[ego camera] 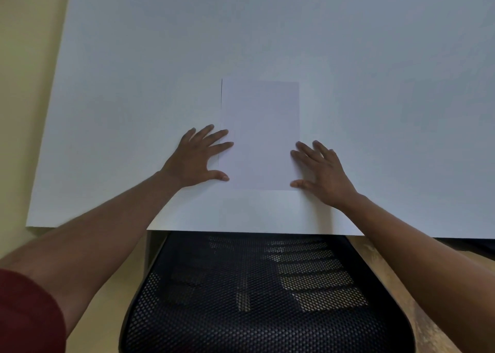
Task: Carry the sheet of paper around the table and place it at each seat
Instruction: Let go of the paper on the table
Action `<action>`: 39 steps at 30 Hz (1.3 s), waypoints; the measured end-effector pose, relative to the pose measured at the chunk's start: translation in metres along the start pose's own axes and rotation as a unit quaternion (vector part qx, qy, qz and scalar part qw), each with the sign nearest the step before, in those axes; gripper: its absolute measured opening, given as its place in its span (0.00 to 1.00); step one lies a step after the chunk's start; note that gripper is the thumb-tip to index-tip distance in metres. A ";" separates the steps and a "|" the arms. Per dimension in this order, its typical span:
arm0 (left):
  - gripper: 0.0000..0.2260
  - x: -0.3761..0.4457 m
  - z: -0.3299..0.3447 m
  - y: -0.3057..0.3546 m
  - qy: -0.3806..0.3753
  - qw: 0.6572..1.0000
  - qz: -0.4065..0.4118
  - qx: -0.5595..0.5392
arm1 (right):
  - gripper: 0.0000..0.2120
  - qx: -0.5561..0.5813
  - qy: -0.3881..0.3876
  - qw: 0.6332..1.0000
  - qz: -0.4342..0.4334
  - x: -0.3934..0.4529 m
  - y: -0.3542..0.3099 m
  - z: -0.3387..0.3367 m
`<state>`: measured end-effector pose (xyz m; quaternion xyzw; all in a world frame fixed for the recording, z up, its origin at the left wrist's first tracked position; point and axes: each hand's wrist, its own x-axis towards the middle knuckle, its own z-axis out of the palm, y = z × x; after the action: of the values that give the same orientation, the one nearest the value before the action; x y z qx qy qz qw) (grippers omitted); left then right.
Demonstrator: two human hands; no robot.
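Item: sheet of paper (259,135), white, flat on white worktop (134,84), centre frame, portrait, just above near edge. Your left hand (198,159) & right hand (321,170): fingers (219,134) spread flat, released, tips pressing sheet's L/R edges, no grip. Mesh chair back (262,299), black, bottom centre, below worktop edge.

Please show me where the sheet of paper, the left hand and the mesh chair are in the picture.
sheet of paper (261,135): head view, middle of the sheet.
left hand (199,159): head view, back of the hand.
mesh chair (265,299): head view, middle of the mesh back.
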<state>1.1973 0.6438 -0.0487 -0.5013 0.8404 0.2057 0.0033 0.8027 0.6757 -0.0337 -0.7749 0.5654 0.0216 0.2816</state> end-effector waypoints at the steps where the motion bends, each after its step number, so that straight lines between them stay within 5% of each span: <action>1: 0.45 0.000 0.001 -0.001 -0.001 1.000 0.000 0.001 | 0.42 -0.001 0.000 1.000 0.000 0.000 0.000 0.000; 26: 0.47 -0.002 -0.001 -0.003 -0.017 1.000 0.001 -0.012 | 0.41 0.003 -0.019 1.000 -0.003 -0.004 -0.006 -0.004; 31: 0.45 -0.010 -0.008 0.004 0.007 0.999 -0.002 -0.033 | 0.37 0.104 0.009 0.994 0.012 -0.008 -0.009 -0.017; 39: 0.39 -0.034 -0.030 0.041 0.079 0.996 -0.024 0.043 | 0.32 0.058 0.098 0.993 0.026 -0.023 -0.037 -0.036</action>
<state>1.1863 0.6791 -0.0002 -0.5356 0.8338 0.1290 -0.0360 0.8172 0.6866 0.0203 -0.7411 0.6101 -0.0798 0.2686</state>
